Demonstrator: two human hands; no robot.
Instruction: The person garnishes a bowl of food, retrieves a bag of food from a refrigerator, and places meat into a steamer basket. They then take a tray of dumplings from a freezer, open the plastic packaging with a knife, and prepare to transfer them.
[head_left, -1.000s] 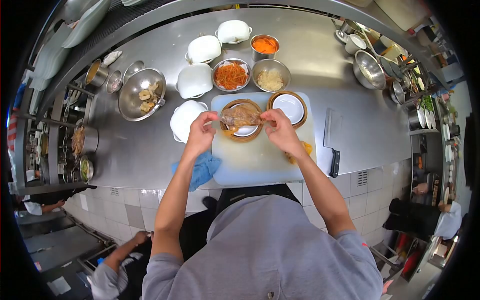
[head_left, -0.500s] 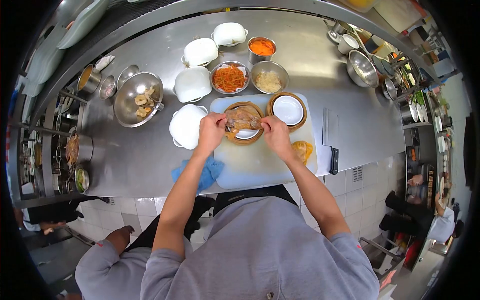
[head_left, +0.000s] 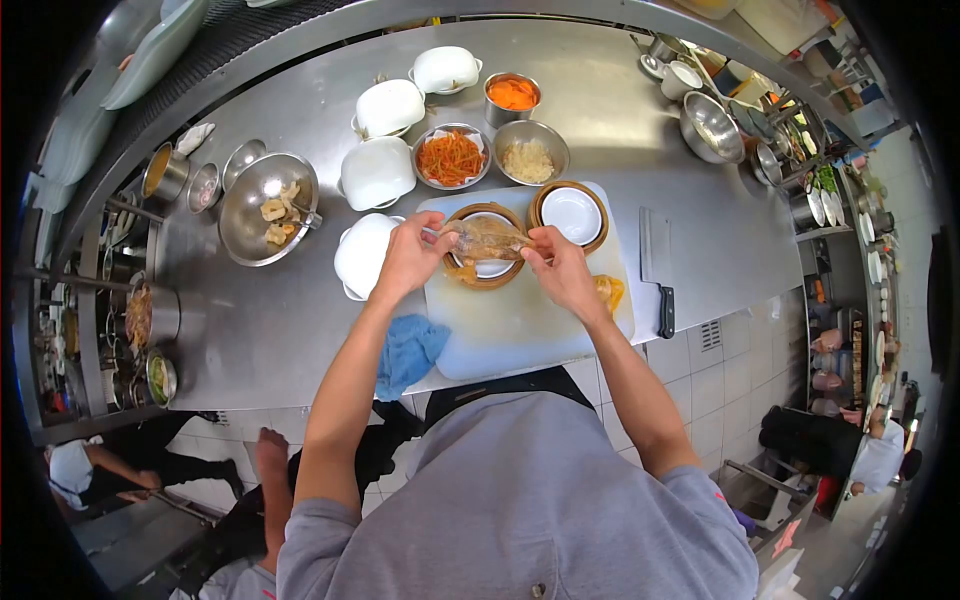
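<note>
Stretched between my two hands is a clear plastic bag of brown food (head_left: pixel 488 240), over a bamboo steamer (head_left: pixel 488 285) with a white dish inside. My left hand (head_left: pixel 408 254) pinches the bag's left end, and the fingers of my right hand (head_left: pixel 562 268) pinch its right end. A piece of brown food hangs at the lower left, near the steamer's rim. Beside it stands a second bamboo steamer (head_left: pixel 602 238) holding a white dish (head_left: pixel 572 215). Both rest on a white cutting board (head_left: pixel 530 335). A yellow-orange bagged item (head_left: pixel 609 293) lies partly behind my right forearm.
A cleaver (head_left: pixel 655 250) lies right of the board, a blue cloth (head_left: pixel 410 350) at its left. White pots (head_left: pixel 378 172) line the left. Behind are bowls of carrot strips (head_left: pixel 450 158) and pale slices (head_left: pixel 527 160). A steel bowl (head_left: pixel 250 240) sits farther left. A person's arm (head_left: pixel 272 490) shows at lower left.
The bag is pulled flatter and more level between my hands. My view has shifted slightly, and the person at lower left has moved down and away from the table.
</note>
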